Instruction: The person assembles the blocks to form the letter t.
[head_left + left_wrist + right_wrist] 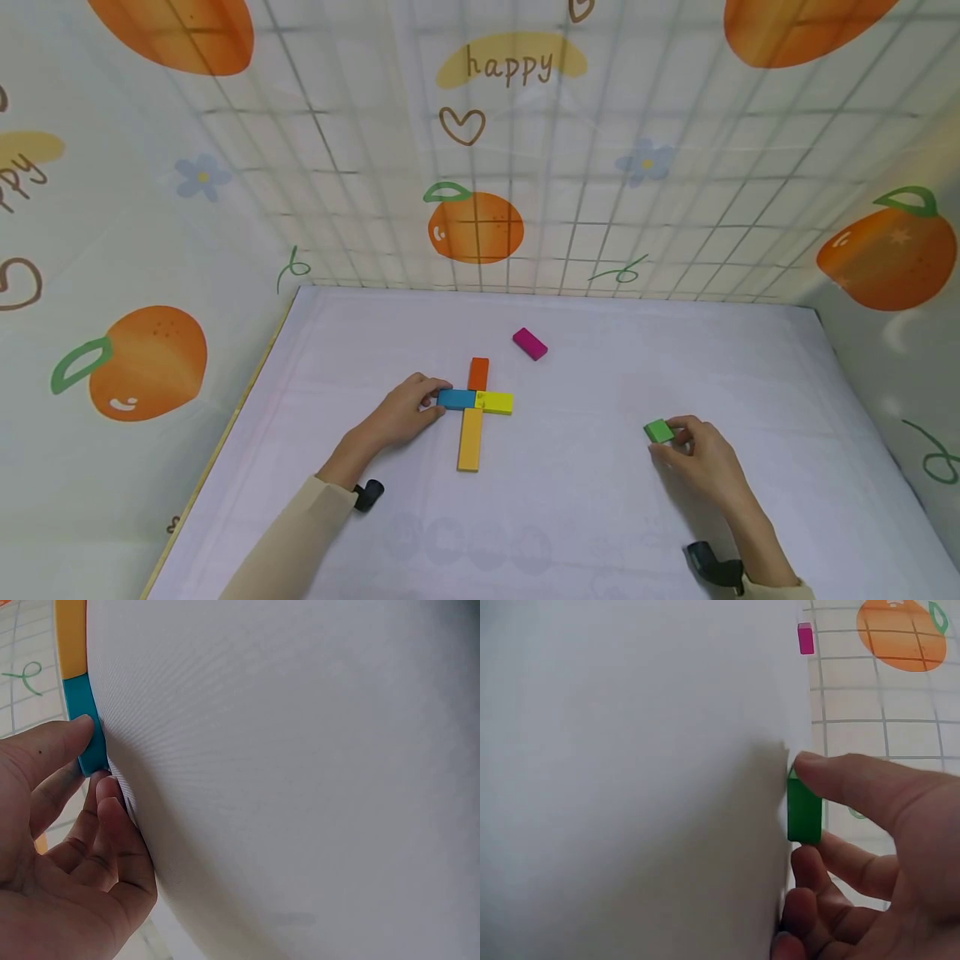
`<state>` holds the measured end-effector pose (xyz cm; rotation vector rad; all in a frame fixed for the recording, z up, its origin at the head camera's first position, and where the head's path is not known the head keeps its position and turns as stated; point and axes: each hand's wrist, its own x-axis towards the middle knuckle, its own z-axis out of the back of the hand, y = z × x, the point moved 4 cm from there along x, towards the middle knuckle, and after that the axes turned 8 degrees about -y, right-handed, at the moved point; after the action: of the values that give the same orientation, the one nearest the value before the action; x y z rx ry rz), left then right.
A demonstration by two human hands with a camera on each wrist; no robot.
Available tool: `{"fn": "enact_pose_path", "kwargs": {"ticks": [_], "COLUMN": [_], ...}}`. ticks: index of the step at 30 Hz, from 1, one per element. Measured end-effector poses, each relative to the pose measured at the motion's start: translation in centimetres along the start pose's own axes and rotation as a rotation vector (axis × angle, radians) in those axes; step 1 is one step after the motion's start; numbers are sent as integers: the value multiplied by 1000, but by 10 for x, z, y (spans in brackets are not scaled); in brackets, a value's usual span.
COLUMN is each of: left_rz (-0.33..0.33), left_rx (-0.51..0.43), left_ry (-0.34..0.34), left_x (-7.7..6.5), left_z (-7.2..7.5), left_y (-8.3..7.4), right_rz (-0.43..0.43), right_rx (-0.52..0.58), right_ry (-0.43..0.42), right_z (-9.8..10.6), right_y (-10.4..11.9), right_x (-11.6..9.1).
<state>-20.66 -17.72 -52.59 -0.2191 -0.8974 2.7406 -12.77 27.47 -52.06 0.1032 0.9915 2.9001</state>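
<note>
A small green block (pixel 659 430), smooth and plain, is pinched by the right hand (pixel 703 457) toward the right edge of the white table (pixel 577 475); the left hand (pixel 403 410) pinches a flat blue block (pixel 456 399), nearer the left edge. Behind the far edge rises a wall (pixel 558 242) with printed oranges.

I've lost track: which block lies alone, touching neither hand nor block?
The magenta block; the right hand pinches the green one, and the other four form a cross.
</note>
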Motion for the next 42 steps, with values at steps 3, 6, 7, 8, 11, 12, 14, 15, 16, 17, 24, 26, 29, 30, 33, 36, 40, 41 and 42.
{"fn": "enact_pose_path", "kwargs": {"ticks": [3, 6, 7, 8, 11, 12, 14, 15, 16, 17, 24, 26, 29, 30, 33, 36, 40, 41, 42], "left_rz": [0, 0, 2, 2, 4, 4, 4, 4, 3, 4, 3, 1, 0, -1, 1, 0, 2, 3, 4], "left_rx": [-3, -8, -9, -9, -8, -8, -6, -6, -5, -4, -6, -5, -4, -4, -1, 2, -4, -5, -7], "left_ry": [-1, -1, 0, 0, 0, 0, 0, 0, 0, 1, -1, -3, -5, -6, -7, -6, -2, -1, 0], "left_x": [-1, -1, -2, -2, -2, -2, -2, -2, -2, -2, -3, -2, -3, -3, -3, -3, -3, -3, -3], "left_z": [1, 2, 2, 2, 2, 2, 2, 2, 2, 2, 3, 3, 3, 3, 3, 3, 4, 4, 4], "left_y": [-1, -3, -3, -3, -4, -4, -4, -4, -5, -5, -6, -6, -6, -6, -6, -5, -6, -6, -7], "right_rz": [-2, 0, 0, 0, -3, -4, -4, -3, 0, 4, 46, 54, 77, 86, 115, 140, 167, 172, 176], "right_rx": [-1, 6, 9, 13, 22, 23, 32, 37, 43, 49, 69, 74, 87, 95, 120, 143, 164, 168, 171], "right_ry": [2, 2, 3, 5, 7, 7, 8, 9, 10, 11, 13, 14, 16, 17, 20, 24, 40, 43, 48], "right_z": [0, 0, 0, 0, 0, -1, -1, -1, -1, -2, -7, -8, -9, -10, -12, -16, -25, -27, -29], "right_y": [0, 0, 0, 0, 2, 2, 5, 6, 8, 10, 23, 26, 31, 33, 38, 44, 52, 54, 56], "right_x": [0, 1, 1, 1, 1, 1, 1, 1, 1, 1, 4, 4, 6, 6, 8, 9, 10, 11, 11]}}
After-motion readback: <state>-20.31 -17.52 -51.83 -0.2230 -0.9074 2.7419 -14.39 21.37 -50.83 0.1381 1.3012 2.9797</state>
